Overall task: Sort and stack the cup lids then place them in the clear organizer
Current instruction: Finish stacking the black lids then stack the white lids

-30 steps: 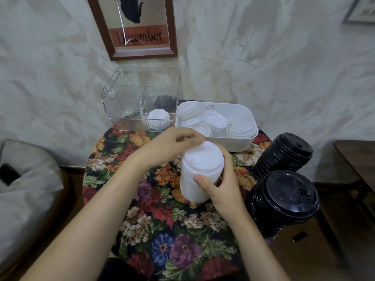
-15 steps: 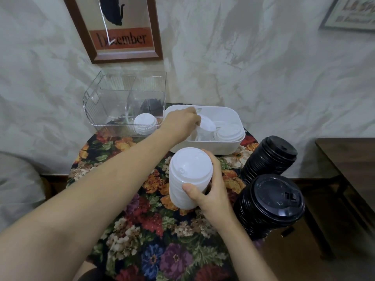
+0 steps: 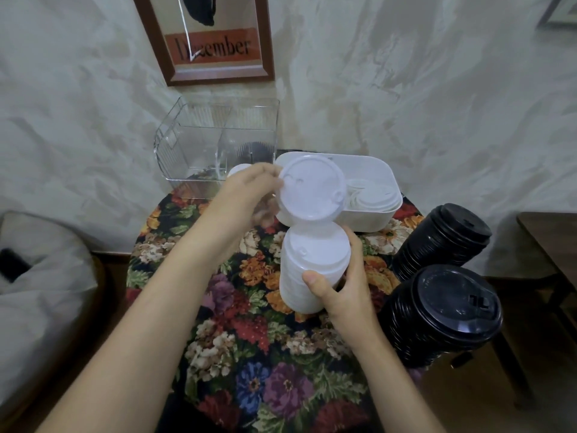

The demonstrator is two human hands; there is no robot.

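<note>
My right hand (image 3: 340, 289) grips a tall stack of white lids (image 3: 312, 267) standing on the floral table. My left hand (image 3: 249, 195) holds a single white lid (image 3: 312, 190) by its left edge, tilted toward me just above and behind the stack. The white bin (image 3: 374, 214) behind holds several more white lids (image 3: 371, 198). The clear organizer (image 3: 218, 145) stands at the back left, with a white lid stack (image 3: 239, 169) partly hidden by my left hand and some black lids (image 3: 254, 148) in its rear right compartment.
Two leaning stacks of black lids (image 3: 443, 314) (image 3: 443, 239) sit at the table's right edge. A wooden table (image 3: 549, 239) stands further right. A grey cushion (image 3: 40, 276) lies left. A framed picture (image 3: 215, 39) hangs on the wall.
My left hand came back from the white bin with one white lid and now holds it above the stack. My right hand stayed on the stack.
</note>
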